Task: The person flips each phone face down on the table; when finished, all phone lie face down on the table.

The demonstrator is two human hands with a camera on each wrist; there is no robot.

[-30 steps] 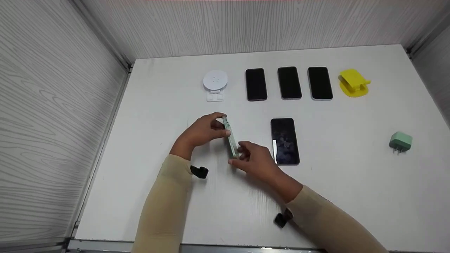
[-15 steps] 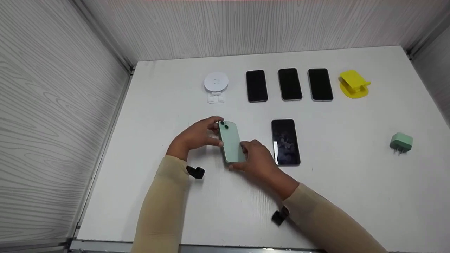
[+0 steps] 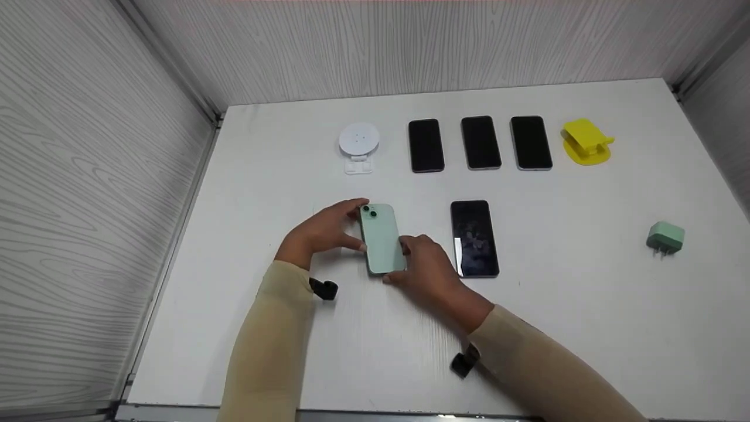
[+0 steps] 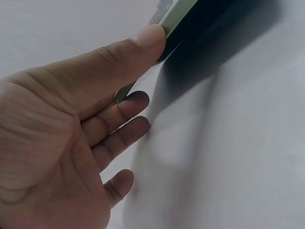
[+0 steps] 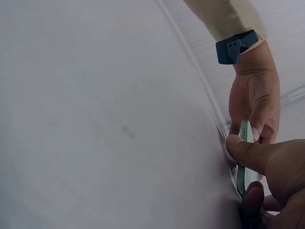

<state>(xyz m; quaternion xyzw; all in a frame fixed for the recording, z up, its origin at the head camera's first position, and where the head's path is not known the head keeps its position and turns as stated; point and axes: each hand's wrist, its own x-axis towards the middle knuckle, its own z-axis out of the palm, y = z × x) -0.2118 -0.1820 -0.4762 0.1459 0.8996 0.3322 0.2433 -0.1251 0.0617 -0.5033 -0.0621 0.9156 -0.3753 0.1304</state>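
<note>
A mint-green phone (image 3: 381,240) lies back-up between both hands, its twin camera lenses at the far left corner. My left hand (image 3: 324,230) holds its left side, thumb on the long edge and a finger at the top corner. Along the right side and bottom corner, my right hand (image 3: 429,264) pinches it. The left wrist view shows the left thumb (image 4: 114,62) at the green edge, with the dark screen side facing down over a shadow on the table. From the right wrist, the phone's narrow edge (image 5: 244,131) shows beside the right thumb.
Right of the hands lies a black phone (image 3: 474,239), screen up. Behind stand a white round-topped stand (image 3: 359,140), three dark phones in a row, including the middle one (image 3: 481,143), and a yellow phone holder (image 3: 586,142). A green plug adapter (image 3: 666,237) sits far right.
The green phone has turned from standing on edge to back-up and nearly flat, shifting slightly left. Both hands have kept hold and moved a little with it.
</note>
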